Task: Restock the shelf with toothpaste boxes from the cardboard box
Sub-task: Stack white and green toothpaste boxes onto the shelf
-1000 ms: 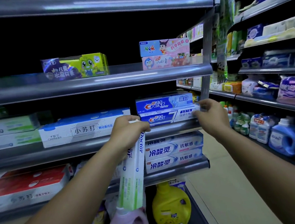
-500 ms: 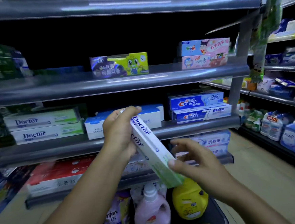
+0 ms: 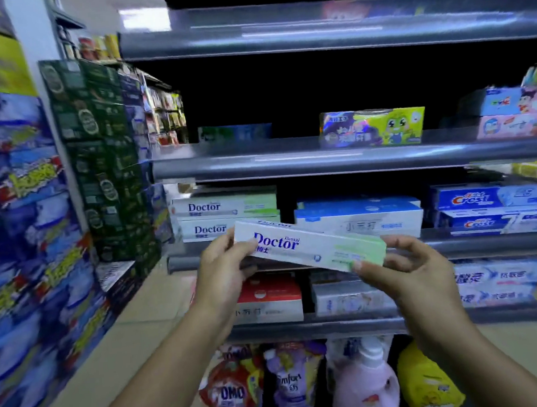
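Left hand (image 3: pixel 221 271), right hand (image 3: pixel 407 272) pinch Doctor box (image 3: pixel 309 248) | Doctor stack (image 3: pixel 226 216) on shelf (image 3: pixel 489 245) behind

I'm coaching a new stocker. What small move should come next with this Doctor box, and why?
Probably ease the box up and left toward the stacked Doctor boxes on the shelf: the left hand and right hand grip its ends, close in front of that matching stack.

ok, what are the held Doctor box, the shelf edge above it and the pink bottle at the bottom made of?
Doctor box: looks like printed paperboard, slight gloss, sharp folded edges.
Shelf edge: grey, rounded, bright streak highlights; painted metal or plastic, can't tell.
Pink bottle: likely moulded plastic, smooth sheen, white cap.
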